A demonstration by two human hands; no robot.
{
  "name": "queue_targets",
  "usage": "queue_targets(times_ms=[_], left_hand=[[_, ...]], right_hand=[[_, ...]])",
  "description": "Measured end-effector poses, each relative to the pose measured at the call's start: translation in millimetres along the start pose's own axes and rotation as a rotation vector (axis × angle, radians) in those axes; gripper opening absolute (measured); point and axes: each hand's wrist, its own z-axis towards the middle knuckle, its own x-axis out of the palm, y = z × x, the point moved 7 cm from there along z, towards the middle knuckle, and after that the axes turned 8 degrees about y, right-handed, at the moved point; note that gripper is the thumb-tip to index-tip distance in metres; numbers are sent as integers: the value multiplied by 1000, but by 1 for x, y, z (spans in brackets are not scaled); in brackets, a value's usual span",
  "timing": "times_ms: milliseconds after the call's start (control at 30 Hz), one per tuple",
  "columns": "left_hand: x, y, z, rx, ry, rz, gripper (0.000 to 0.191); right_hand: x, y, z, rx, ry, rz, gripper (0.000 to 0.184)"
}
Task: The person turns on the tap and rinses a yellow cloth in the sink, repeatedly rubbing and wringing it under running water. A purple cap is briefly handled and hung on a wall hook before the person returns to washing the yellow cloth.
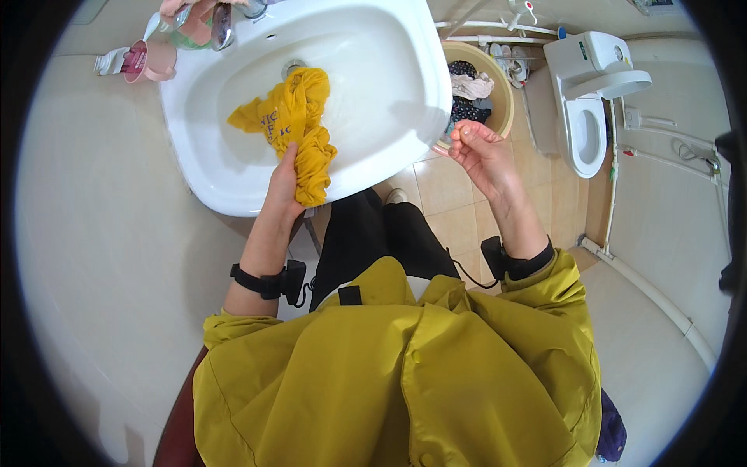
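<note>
A bunched, wet-looking yellow cloth garment (300,111) with dark lettering lies in the white washbasin (379,105), its upper end by the drain. My left hand (284,185) grips its lower end at the basin's near rim, thumb on top. My right hand (481,154) is raised off the basin's right edge, fingers curled with thumb and fingertips close together; whether something small is between them cannot be told. Below and beyond that hand stands a yellow plastic tub (503,96) with dark patterned and pale clothes (470,87) in it.
A pink mug (156,61) holding a tube is left of the basin. A glass bottle (222,28) and a pink cloth (195,20) are by the tap. At the right stands a white toilet (585,137) with its seat ring showing; shoes (510,64) are behind the tub.
</note>
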Motion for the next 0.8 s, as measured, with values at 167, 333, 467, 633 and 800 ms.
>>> queue_targets(times_ms=[167, 333, 467, 633, 800], left_hand=[[2, 8, 3, -8, -58, 28, 42], [-1, 12, 6, -1, -46, 41, 41], [-5, 14, 9, -21, -40, 28, 41], [-5, 15, 9, -23, -44, 32, 41], [-8, 18, 11, -36, -129, 28, 41]], right_hand=[[3, 24, 24, -168, -86, -586, 18], [48, 33, 56, -857, 155, -1886, 32], [27, 7, 53, -858, 292, -1940, 40], [23, -31, 11, -743, 300, -1715, 39], [38, -61, -15, -414, 390, -1447, 32]])
